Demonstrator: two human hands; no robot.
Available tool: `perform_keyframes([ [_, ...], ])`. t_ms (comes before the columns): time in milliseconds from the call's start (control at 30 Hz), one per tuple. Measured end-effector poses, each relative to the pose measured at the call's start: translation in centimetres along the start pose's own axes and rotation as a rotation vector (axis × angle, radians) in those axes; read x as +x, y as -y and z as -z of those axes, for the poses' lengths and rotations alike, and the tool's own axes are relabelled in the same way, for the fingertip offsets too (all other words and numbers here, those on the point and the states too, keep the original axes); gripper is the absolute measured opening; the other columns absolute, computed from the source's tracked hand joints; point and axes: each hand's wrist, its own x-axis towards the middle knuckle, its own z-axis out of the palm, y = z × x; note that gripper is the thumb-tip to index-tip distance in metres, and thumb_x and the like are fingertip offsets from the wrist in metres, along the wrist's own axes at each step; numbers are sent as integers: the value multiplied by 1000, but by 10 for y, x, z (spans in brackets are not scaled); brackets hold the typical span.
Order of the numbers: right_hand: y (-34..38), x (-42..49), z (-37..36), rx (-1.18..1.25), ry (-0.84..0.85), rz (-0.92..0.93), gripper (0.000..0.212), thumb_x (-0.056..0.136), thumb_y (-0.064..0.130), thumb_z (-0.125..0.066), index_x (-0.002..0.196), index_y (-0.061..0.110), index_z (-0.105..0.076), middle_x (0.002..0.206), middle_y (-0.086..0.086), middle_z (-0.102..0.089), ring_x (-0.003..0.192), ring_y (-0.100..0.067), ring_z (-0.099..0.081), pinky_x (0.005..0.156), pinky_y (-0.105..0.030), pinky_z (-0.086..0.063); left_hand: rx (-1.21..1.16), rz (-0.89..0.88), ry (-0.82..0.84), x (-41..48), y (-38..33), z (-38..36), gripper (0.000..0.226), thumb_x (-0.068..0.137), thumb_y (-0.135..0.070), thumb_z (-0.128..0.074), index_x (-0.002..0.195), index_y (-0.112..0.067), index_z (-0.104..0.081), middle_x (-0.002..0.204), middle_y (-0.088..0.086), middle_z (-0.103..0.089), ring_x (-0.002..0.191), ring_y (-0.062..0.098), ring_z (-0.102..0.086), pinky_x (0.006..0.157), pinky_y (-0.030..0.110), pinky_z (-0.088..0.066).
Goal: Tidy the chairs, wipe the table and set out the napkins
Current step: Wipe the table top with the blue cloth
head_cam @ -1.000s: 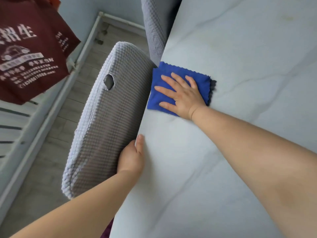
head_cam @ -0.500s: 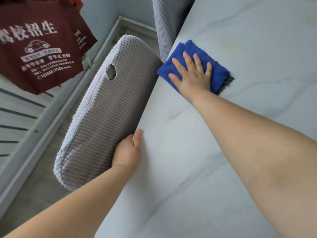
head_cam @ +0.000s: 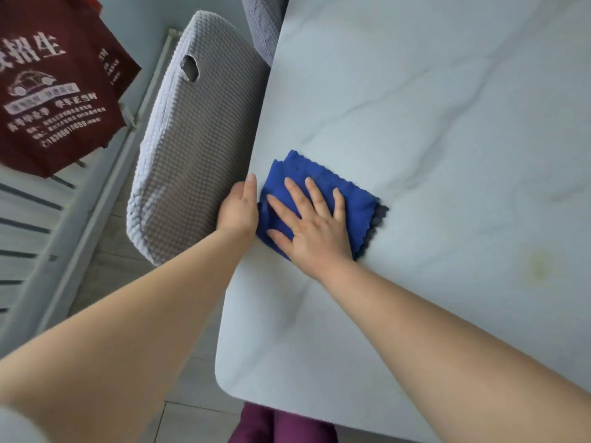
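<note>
A folded blue cloth (head_cam: pixel 355 199) lies flat on the pale marble-look table (head_cam: pixel 415 123) close to its left edge. My right hand (head_cam: pixel 311 225) presses down on the cloth with fingers spread. My left hand (head_cam: pixel 240 206) grips the table's left edge, thumb on top, just beside the cloth. A chair with a grey textured cover (head_cam: pixel 198 135) stands pushed against that edge, its back touching the table. A second covered chair (head_cam: pixel 263 24) shows at the top. No napkins are in view.
A dark red bag with white print (head_cam: pixel 54 91) hangs at the upper left over a white radiator (head_cam: pixel 28 225). A yellowish stain (head_cam: pixel 540 266) marks the table to the right of the cloth. The table's near rounded corner (head_cam: pixel 224 378) lies below my arms.
My right hand has slid the blue cloth back along the table's left edge towards me, ending beside my left hand. The view has shifted, showing the table's near corner.
</note>
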Motion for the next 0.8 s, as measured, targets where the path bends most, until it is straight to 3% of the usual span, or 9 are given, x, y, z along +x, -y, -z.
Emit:
perform_keyframes([
  [167, 35, -91, -21, -40, -26, 77, 59, 90, 64, -29, 146, 43, -32, 160, 5, -22, 147, -25, -16, 114, -60, -10, 263, -129, 74, -23, 24, 8, 49, 98, -46, -37, 130, -8, -37, 116, 13, -56, 106, 31, -54, 83, 35, -40],
  [300, 50, -157, -32, -42, 19, 208, 59, 91, 63, -33, 146, 44, -30, 160, 6, -21, 148, -26, -15, 114, -61, -11, 335, -189, 13, -38, 34, 6, 56, 97, -43, -37, 143, -11, -26, 136, 15, -46, 117, 35, -50, 96, 44, -43],
  [400, 39, -189, -36, -43, 52, 370, 59, 90, 61, -40, 145, 43, -33, 159, 7, -25, 146, -25, -20, 114, -60, -10, 425, -294, -71, -45, 34, 4, 57, 96, -30, -39, 149, -19, -20, 149, 9, -29, 128, 31, -39, 105, 44, -34],
  [567, 1, -188, -33, -38, 91, 603, 54, 92, 54, -47, 143, 45, -35, 156, 13, -28, 146, -20, -17, 117, -53, -3, 746, -546, -23, -43, 23, -5, 56, 98, -30, -35, 150, -25, -17, 159, 2, -10, 148, 22, -4, 118, 45, -5],
  [800, -47, -123, -22, 3, 72, 633, 50, 93, 55, -39, 141, 43, -41, 154, 14, -33, 145, -17, -20, 116, -52, -8, 858, -601, -33, -35, 24, -19, 51, 99, -37, -30, 149, -25, -27, 159, -2, -17, 147, 25, -6, 119, 46, -6],
])
